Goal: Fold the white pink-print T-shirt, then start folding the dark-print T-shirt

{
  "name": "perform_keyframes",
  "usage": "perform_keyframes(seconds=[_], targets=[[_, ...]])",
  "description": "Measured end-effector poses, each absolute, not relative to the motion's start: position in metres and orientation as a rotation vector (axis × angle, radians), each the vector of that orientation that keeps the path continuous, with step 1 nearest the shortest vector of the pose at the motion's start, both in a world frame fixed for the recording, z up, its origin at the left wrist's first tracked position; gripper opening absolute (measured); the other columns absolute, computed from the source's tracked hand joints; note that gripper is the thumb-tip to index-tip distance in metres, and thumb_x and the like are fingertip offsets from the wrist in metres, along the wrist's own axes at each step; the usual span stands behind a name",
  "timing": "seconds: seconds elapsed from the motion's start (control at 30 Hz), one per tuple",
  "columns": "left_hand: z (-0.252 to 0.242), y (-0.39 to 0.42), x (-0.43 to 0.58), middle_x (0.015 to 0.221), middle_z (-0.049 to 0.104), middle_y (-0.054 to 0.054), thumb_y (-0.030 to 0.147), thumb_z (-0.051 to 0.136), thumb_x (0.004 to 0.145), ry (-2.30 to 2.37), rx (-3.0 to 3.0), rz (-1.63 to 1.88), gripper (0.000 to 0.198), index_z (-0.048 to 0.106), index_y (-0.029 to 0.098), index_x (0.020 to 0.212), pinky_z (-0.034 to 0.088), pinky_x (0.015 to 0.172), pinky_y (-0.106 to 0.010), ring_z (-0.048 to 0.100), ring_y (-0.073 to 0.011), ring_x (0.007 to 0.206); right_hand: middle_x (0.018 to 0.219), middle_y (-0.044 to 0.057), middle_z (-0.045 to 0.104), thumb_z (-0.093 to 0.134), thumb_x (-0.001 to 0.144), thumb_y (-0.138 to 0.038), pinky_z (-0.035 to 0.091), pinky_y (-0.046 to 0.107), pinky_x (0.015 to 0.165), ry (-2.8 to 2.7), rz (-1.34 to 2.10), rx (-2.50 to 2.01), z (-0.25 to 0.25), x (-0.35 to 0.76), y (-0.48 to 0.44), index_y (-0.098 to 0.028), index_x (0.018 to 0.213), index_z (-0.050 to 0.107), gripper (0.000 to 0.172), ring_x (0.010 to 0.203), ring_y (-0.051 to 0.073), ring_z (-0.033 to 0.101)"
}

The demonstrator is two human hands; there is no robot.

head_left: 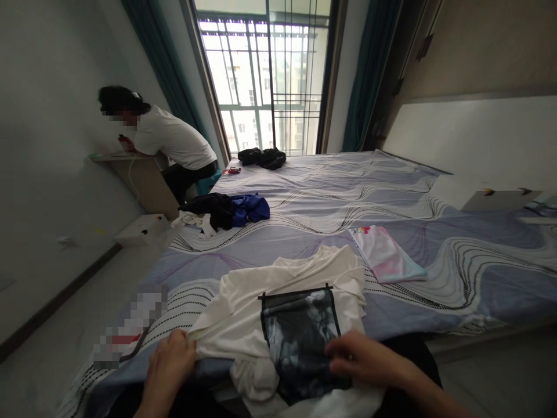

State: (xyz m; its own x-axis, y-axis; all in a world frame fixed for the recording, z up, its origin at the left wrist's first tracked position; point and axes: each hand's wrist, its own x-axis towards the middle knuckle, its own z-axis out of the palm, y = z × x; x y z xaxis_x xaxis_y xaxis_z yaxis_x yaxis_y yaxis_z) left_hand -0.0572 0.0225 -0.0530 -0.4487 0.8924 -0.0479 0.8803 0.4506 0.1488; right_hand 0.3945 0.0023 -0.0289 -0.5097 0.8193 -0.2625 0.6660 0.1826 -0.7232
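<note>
A white long-sleeved shirt (243,290) with a dark photo-like print lies spread on the near edge of the bed, partly rumpled. My left hand (172,357) is closed at the end of its left-side sleeve, and the fingertips seem to pinch the cloth. Over the lower right of the print hovers or rests my right hand (361,357), its fingers slightly bent and apart; contact with the cloth cannot be made out. A bunched white part of the shirt hangs at the bed's edge, near my knees.
On the patterned bed (313,203) lie a folded pink-and-white cloth (387,255), black and blue clothes (230,209) and a black heap (261,157). A white box (500,197) stands at right. A person (169,136) leans on a small desk (134,174) at left. A white box (141,229) sits on the floor.
</note>
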Motion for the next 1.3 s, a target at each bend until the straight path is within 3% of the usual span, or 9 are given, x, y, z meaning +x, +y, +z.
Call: perform_keyframes(seconds=[0.1,0.2,0.37,0.53,0.63,0.9,1.03,1.2,1.3], targets=[[-0.040,0.056,-0.040,0.114,0.068,-0.020,0.027,0.043,0.086,2.531,1.898,0.446,0.044,0.059,0.008,0.122,0.043,0.102,-0.044,0.061,-0.0333,0.112,0.104,0.006,0.075,0.049,0.092,-0.034,0.051,0.036,0.090,-1.965,0.698,-1.624,-0.011,0.409,0.080,-0.027,0.111,0.072,0.031,0.099,0.024,0.069],[-0.024,0.112,-0.004,0.122,0.068,-0.014,0.024,0.036,0.092,2.196,2.128,0.703,0.039,0.063,0.012,0.118,0.039,0.109,-0.037,0.059,-0.0264,0.118,0.129,0.014,0.065,0.049,0.092,-0.029,0.041,0.039,0.106,-1.723,0.281,-1.892,-0.017,0.425,0.155,-0.016,0.132,0.060,0.044,0.124,0.027,0.057],[-0.025,0.180,0.052,0.117,0.071,-0.015,0.034,0.043,0.094,1.998,2.114,0.494,0.039,0.065,0.015,0.119,0.044,0.099,-0.033,0.064,-0.0238,0.112,0.143,0.025,0.052,0.068,0.081,-0.039,0.042,0.045,0.101,-1.757,0.281,-2.188,-0.043,0.442,0.220,-0.007,0.146,0.041,0.077,0.130,0.036,0.050],[-0.039,0.175,0.064,0.109,0.074,-0.014,0.040,0.060,0.081,1.882,2.194,0.146,0.052,0.061,0.024,0.130,0.040,0.099,-0.047,0.066,-0.0335,0.107,0.105,0.014,0.074,0.071,0.073,-0.027,0.045,0.037,0.090,-1.991,0.474,-2.086,-0.059,0.456,0.229,-0.013,0.110,0.070,0.040,0.104,0.031,0.066],[-0.038,0.169,0.051,0.100,0.076,-0.010,0.038,0.054,0.085,1.697,2.211,0.161,0.037,0.068,0.027,0.118,0.043,0.092,-0.039,0.068,-0.0290,0.098,0.095,0.011,0.075,0.070,0.075,-0.032,0.045,0.033,0.086,-2.021,0.504,-2.007,-0.061,0.473,0.226,-0.016,0.088,0.073,0.022,0.097,0.028,0.067],[-0.022,0.202,0.000,0.080,0.073,-0.007,0.052,0.035,0.093,1.990,2.025,0.614,0.047,0.065,0.023,0.072,0.040,0.071,-0.029,0.064,-0.0216,0.077,0.093,0.006,0.075,0.053,0.085,-0.049,0.046,0.029,0.084,-1.640,0.517,-1.782,-0.063,0.504,0.226,-0.020,0.089,0.072,0.035,0.093,0.023,0.067],[-0.021,0.226,-0.013,0.079,0.074,-0.007,0.055,0.040,0.090,2.025,2.037,0.425,0.045,0.065,0.023,0.070,0.038,0.069,-0.029,0.065,-0.0227,0.079,0.102,0.007,0.074,0.051,0.086,-0.042,0.047,0.028,0.085,-1.653,0.471,-1.883,-0.062,0.498,0.235,-0.018,0.097,0.071,0.033,0.097,0.021,0.067],[-0.033,0.239,-0.006,0.080,0.075,-0.010,0.067,0.058,0.076,1.943,1.839,0.160,0.047,0.071,0.021,0.073,0.041,0.065,-0.031,0.068,-0.0273,0.077,0.090,0.006,0.075,0.069,0.072,-0.029,0.047,0.028,0.078,-1.783,0.566,-1.984,-0.067,0.490,0.245,-0.018,0.086,0.073,0.019,0.087,0.023,0.068],[-0.047,0.236,0.001,0.083,0.075,-0.008,0.057,0.069,0.073,1.818,2.023,0.147,0.034,0.071,0.024,0.077,0.041,0.067,-0.029,0.069,-0.0262,0.080,0.096,0.008,0.074,0.061,0.082,-0.027,0.044,0.029,0.084,-1.844,0.491,-1.976,-0.073,0.483,0.249,-0.018,0.093,0.071,0.018,0.096,0.024,0.066]])
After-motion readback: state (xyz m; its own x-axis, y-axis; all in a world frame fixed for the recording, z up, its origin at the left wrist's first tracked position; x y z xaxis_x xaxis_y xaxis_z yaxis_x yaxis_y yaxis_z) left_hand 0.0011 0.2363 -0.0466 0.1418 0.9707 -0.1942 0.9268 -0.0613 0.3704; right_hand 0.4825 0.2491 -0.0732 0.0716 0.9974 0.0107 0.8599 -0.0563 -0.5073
